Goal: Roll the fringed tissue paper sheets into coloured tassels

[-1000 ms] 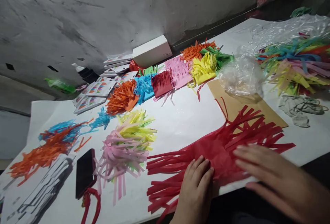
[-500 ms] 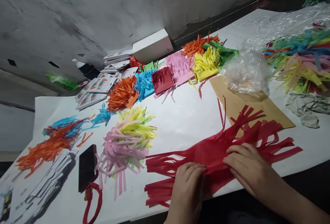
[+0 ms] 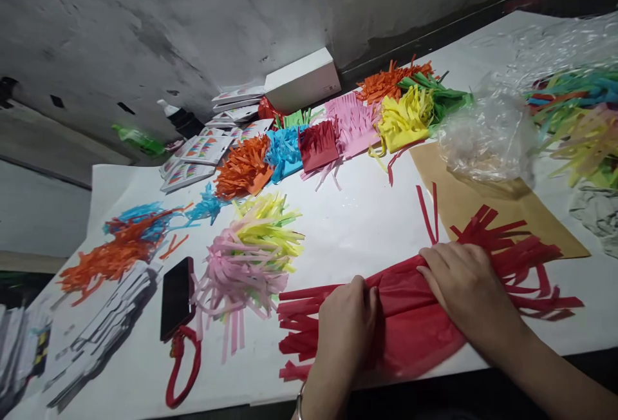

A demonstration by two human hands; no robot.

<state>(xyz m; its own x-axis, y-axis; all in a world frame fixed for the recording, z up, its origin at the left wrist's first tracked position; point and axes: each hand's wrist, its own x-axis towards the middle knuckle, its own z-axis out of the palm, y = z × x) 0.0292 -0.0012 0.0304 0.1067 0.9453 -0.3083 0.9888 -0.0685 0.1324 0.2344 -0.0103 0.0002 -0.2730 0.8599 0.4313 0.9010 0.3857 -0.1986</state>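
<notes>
Red tissue paper [image 3: 410,317], cut into fringe at both ends, lies across the front of the white-covered table. My left hand [image 3: 345,323] has its fingers curled round the paper near the left fringe. On the right part of the sheet, my right hand [image 3: 466,291] grips its far edge, fingers bent over it. Between my hands the middle of the paper is smooth and bulges toward the front edge. Two thin red strips [image 3: 429,214] stick out behind my right hand. The undersides of both hands and my thumbs are partly hidden.
Left of the paper lie pink tissue fringe [image 3: 236,272], a phone [image 3: 177,297] with a red strap, and white paper strips [image 3: 106,330]. Several coloured fringe bundles line the back, near a white box [image 3: 304,78]. A brown envelope [image 3: 541,220] and clear plastic [image 3: 487,136] lie at right.
My left hand has closed round the paper, and my right hand has moved to its far edge. The middle of the sheet now bulges toward me. The view has shifted slightly.
</notes>
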